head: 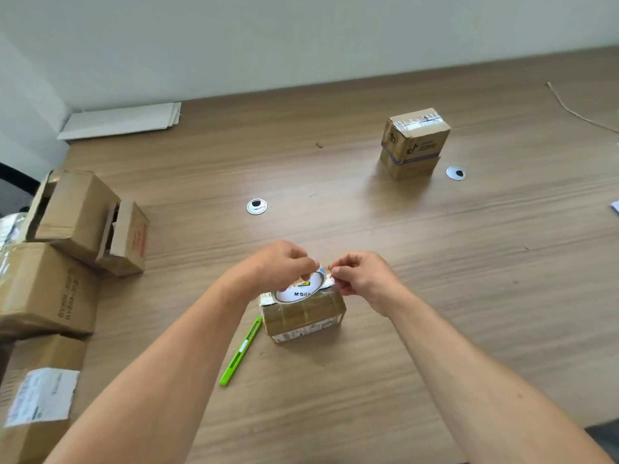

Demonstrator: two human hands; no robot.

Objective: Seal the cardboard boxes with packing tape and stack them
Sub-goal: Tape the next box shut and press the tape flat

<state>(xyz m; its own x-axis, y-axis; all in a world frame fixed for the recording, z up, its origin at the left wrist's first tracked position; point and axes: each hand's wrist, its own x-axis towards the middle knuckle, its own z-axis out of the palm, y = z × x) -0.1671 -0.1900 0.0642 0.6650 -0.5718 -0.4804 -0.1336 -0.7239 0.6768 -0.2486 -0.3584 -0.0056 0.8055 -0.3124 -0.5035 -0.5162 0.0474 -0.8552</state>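
**Peeling the tape end free over the small box**

The small box (303, 314) sits near the front middle of the table (368, 380), flaps down, with old tape and labels across its top and front. The tape roll (299, 289) rests tilted on the box's top, its white core label facing the camera. The left hand (278, 266) comes over the roll from the far side, fingers curled round its upper rim and gripping it. The right hand (361, 279) is at the roll's right edge, thumb and forefinger pinched together on the tape end (330, 279) (clear film, so how much is lifted is hard to tell). Its other fingers are curled underneath.

The step in hand looks like starting a strip. To do it well, I would press the roll firmly against the box so it cannot skid. I would then draw the end out low and straight along the flap seam, with the film taut so it does not fold back onto itself. Both forearms reach in from the near edge and converge over the box, wrists bent slightly down.

Just left of the box lies a green utility knife (241, 351), within reach for cutting. Well apart, at the far right, stands a stack of two boxes (413, 144), the upper one taped. A pile of larger boxes (67, 246), at least one with open flaps, sits at the table's left edge.
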